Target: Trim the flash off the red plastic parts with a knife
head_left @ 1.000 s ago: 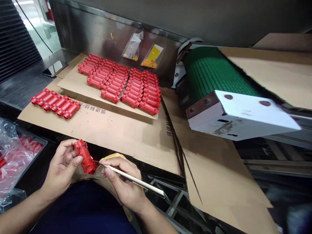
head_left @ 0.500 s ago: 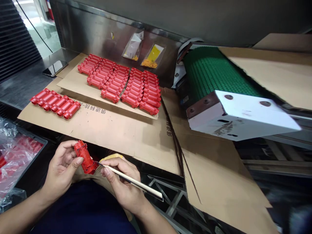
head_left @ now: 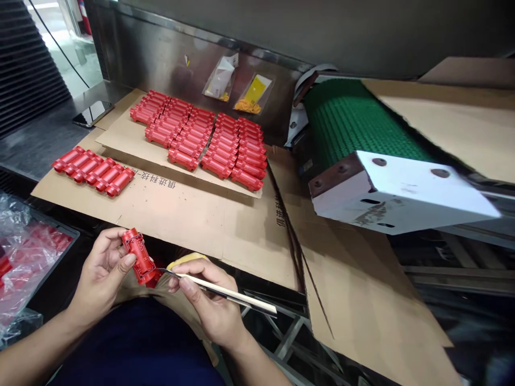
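My left hand (head_left: 105, 268) is closed around the upper end of a red plastic housing (head_left: 139, 256), a tube-like piece with a recessed open face turned up and a dark line along the recess edge. My right hand (head_left: 211, 300) grips a slim pointed tool (head_left: 237, 296) like a pen; it has a thin dark metal tip and a pale stick-like handle with a dark strip beneath. The tip meets the housing's lower right edge; whether it touches is hard to tell. Something yellow (head_left: 187, 260) shows behind my right fingers, its kind unclear.
Rows of similar red housings (head_left: 189, 131) lie on a cardboard sheet (head_left: 124, 142), with a shorter row (head_left: 93, 170) at left. Two small bags (head_left: 253, 94) lean at the back. A green conveyor belt (head_left: 358, 118) juts in at right. A plastic-lined bin (head_left: 66, 228) stands left; a phone (head_left: 93, 113) lies behind.
The red housing has turned slightly in my left hand. My right hand and the tool have shifted a little to the right, with the tip still at the housing's lower edge.
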